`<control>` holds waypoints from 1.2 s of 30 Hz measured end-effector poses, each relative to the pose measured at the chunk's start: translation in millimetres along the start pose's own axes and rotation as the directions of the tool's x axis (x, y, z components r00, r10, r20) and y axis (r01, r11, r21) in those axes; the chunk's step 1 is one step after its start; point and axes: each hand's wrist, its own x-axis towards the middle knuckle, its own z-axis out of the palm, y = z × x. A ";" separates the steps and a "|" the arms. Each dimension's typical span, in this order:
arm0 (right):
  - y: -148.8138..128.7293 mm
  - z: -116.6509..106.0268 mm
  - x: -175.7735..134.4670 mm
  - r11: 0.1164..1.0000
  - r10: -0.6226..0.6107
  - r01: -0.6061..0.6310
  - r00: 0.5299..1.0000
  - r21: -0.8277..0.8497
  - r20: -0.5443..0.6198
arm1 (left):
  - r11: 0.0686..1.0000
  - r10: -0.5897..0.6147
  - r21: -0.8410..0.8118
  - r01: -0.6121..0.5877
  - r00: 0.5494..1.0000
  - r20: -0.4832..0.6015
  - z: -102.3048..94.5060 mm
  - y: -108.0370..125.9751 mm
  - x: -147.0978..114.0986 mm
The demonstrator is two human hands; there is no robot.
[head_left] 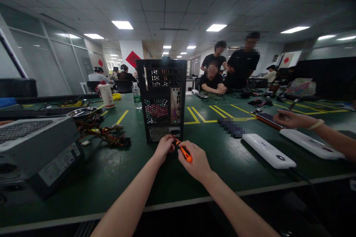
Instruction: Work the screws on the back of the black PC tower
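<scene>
right hand [197,158]: grips orange screwdriver [186,154] | left hand [166,146]: at computer case [164,95]

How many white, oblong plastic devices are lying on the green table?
2. One white, oblong plastic device lies right of the person's right hand; the second white device lies farther right, near another person's forearm. Others may be hidden.

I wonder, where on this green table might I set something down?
One bare patch of tabletop lies between the right hand and the nearest white device; another between the loose cables and the left forearm. It is crowded at far left, around the grey box, and at right, around the white devices and a co-worker's hand.
</scene>
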 end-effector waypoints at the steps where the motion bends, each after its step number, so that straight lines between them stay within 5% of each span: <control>1: -0.1 -0.1 0.0 1.000 0.009 -0.009 1.000 0.004 -0.003 | 1.000 0.005 0.002 -0.005 1.000 0.001 0.0 0.0 0.0; 6: -0.6 0.5 0.0 1.000 0.024 -0.024 1.000 -0.017 -0.002 | 1.000 0.010 0.011 -0.010 1.000 0.000 -0.1 -1.9 0.9; 14: -8.6 -0.2 -1.2 0.964 -0.154 0.181 0.978 -0.197 0.143 | 0.997 -0.044 -0.056 0.046 0.999 0.028 -3.5 -2.4 0.7; 20: -12.2 2.0 1.1 0.970 -0.147 0.167 0.982 -0.175 0.120 | 0.970 -0.105 -0.219 0.109 0.994 0.028 -7.2 -0.6 1.3; 29: -7.3 3.5 -1.5 0.992 -0.063 0.070 0.996 -0.102 0.066 | 0.919 -0.090 -0.361 0.161 0.975 0.204 -12.9 4.0 -0.7; 36: -13.2 0.3 -4.4 0.961 -0.247 0.257 0.964 -0.102 0.102 | 0.896 -0.137 -0.391 0.211 0.968 0.209 -12.9 5.8 -1.7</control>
